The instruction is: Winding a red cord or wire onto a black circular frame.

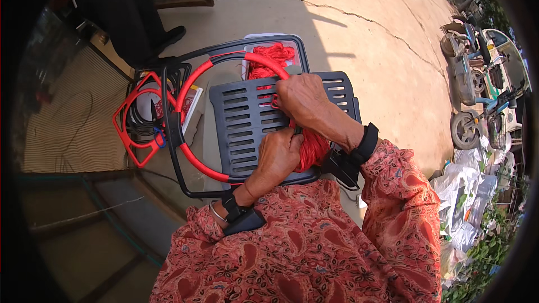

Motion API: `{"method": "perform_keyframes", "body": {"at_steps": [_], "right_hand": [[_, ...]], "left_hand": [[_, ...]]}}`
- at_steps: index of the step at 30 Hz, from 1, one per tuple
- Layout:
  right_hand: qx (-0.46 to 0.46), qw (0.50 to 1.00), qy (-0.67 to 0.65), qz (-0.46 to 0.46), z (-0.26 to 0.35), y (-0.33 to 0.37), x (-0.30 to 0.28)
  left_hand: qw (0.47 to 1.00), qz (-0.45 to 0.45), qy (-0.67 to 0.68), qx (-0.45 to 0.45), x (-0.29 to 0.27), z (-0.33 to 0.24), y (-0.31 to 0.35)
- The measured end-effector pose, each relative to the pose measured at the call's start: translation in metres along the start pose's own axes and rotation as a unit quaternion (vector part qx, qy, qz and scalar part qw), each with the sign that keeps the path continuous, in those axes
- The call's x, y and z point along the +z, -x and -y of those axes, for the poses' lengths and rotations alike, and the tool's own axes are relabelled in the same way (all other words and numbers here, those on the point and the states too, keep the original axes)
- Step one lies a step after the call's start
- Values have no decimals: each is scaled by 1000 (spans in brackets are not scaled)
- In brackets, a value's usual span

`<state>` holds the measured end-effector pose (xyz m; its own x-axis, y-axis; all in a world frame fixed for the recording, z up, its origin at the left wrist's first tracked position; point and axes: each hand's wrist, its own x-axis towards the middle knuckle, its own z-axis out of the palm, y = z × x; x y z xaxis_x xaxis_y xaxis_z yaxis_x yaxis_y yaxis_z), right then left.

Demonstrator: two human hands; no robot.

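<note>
The large round ring with red cord wrapping (195, 160) is in front of the person, above the dark grey slatted plastic panel (238, 126), and its right side passes under both hands. The grip of the right hand (306, 98) and that of the left hand (275, 154) appear closed on this side; the fingertips are mostly hidden. A loose bundle of red cord (314, 148) is just beside them.

In my judgement, the wrapping is well advanced: long arcs at the top and left are smoothly red. Short dark parts at top, left and bottom show no red; I cannot tell if they should be covered. The section at the hands seems unfinished, with cord left to wind.
</note>
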<state>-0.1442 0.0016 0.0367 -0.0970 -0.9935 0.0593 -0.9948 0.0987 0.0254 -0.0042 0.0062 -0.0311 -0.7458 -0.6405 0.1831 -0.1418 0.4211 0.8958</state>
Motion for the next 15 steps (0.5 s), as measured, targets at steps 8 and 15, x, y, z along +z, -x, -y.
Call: {"method": "perform_keyframes", "body": {"at_steps": [8,15], "right_hand": [[-63,913,-377,-142,2,3,12],[-54,994,-94,4,7,6,25]], "left_hand": [[997,60,-6,-50,-2,4,-2],[997,73,-3,-34,-1,1,1]]}}
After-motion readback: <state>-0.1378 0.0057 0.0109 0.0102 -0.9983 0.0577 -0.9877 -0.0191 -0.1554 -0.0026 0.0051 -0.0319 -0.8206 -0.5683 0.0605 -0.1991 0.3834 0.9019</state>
